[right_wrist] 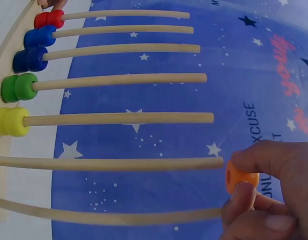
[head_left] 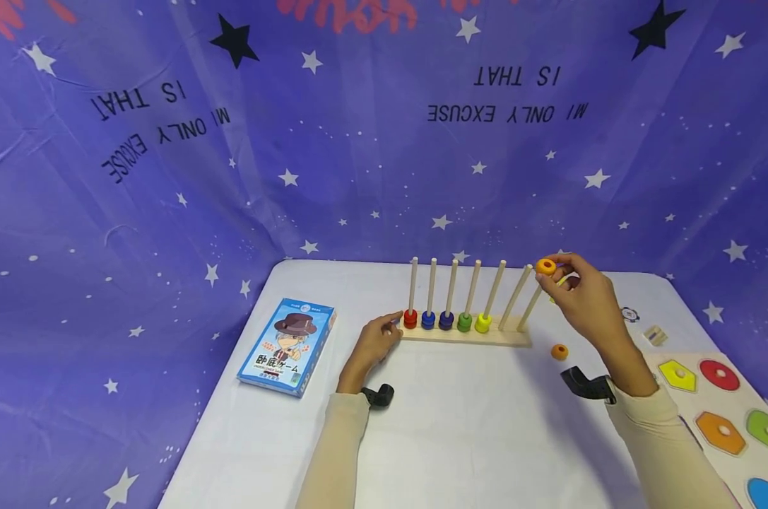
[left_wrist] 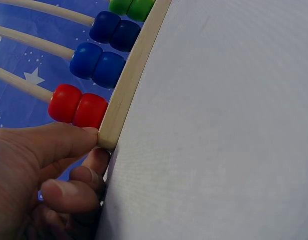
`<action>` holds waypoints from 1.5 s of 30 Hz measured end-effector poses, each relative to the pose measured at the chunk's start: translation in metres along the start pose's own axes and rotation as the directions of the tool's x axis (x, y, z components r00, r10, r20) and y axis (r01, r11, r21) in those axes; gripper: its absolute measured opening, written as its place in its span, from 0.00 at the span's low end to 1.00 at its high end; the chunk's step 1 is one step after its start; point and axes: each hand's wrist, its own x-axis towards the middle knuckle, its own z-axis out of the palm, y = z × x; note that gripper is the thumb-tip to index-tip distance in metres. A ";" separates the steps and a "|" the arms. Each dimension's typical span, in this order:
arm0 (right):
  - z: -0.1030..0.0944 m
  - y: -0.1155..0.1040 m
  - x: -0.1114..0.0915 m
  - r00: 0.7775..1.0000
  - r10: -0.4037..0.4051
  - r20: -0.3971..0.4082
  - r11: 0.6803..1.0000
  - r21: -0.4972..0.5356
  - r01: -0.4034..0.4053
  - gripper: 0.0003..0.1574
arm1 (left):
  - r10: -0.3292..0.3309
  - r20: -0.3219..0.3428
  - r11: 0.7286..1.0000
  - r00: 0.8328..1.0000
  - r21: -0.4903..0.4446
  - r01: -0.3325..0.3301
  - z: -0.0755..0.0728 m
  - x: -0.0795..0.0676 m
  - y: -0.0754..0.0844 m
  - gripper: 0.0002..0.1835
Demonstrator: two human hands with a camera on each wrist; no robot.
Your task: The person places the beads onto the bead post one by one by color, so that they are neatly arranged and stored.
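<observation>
A wooden peg rack (head_left: pixel 466 338) stands on the white table, with several upright pegs in a row. Pairs of red, blue, dark blue, green and yellow beads (right_wrist: pixel 11 121) sit at the bottom of five pegs; the two rightmost pegs carry no beads. My left hand (head_left: pixel 376 344) holds the rack's left end, beside the red beads (left_wrist: pixel 77 106). Between thumb and fingers, my right hand (head_left: pixel 583 300) pinches an orange bead (right_wrist: pixel 241 177) close to the tip of the second peg from the right, the bead's hole facing it. Another orange bead (head_left: pixel 559 352) lies on the table below that hand.
To the left lies a blue card-game box (head_left: pixel 287 346). A shape puzzle board (head_left: pixel 701 403) with knobbed pieces is at the right edge. Behind the right hand are partly hidden yellow items, a small round token (head_left: pixel 629 314) and a little wooden piece (head_left: pixel 655 335). A purple star-printed cloth (head_left: pixel 371 141) hangs behind.
</observation>
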 end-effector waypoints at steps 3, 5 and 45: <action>0.005 -0.002 0.008 1.000 -0.002 0.021 1.000 0.000 0.002 0.29 | 0.000 0.003 1.000 1.000 0.013 0.000 0.001 -0.001 0.000 0.23; 0.008 -0.002 0.011 1.000 -0.002 0.024 1.000 -0.003 0.002 0.29 | 0.001 0.006 1.000 1.000 0.018 -0.001 0.001 -0.001 0.000 0.23; 0.058 0.144 -0.090 0.905 0.339 0.255 0.941 -0.083 -0.329 0.39 | -0.029 0.004 1.000 1.000 0.010 0.029 -0.001 0.000 0.003 0.23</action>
